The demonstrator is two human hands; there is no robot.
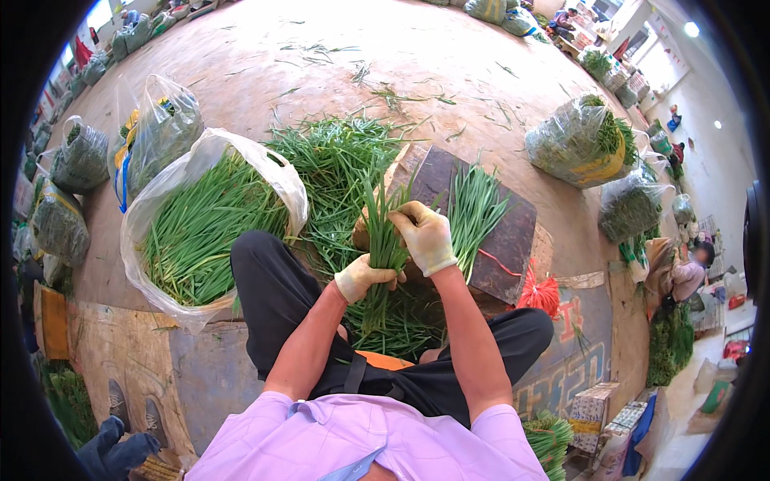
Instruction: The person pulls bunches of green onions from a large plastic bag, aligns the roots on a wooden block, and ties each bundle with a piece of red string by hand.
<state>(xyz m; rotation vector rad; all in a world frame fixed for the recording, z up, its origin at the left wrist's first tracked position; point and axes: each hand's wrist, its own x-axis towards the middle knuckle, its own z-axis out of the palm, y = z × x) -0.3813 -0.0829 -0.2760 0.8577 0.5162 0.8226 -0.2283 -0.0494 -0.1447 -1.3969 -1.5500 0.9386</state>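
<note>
Gripping a bundle of chive-like greens [382, 232] at the centre of the frame, the left hand [362, 279], covered by a pale glove [351, 282], is wrapped around the lower part of the stalks. By the right hand [425, 239], gloved likewise, the same bundle is met higher up and from the right; its thumb and fingertips are pinched together at the leaves, though how many are held there cannot be told. Below the left hand, loose leaves [405, 333] are seen between the bent legs, which are clad in black trousers [277, 297]. Just right of centre, a dark board [505, 268] is occupied by a second bunch [477, 208], laid aslant; at the board's lower right corner, a tangle of red twine [537, 293] is found. Above and to the left of the hands, a heap of greens [333, 160] is spread. At left, a white plastic bag [295, 196] with a wide mouth is filled with similar greens. A packed clear bag [172, 120] is stood at upper left, and a bulging bag [565, 148] at upper right. Near the right edge, a seated co-worker [686, 280] is shown.
</note>
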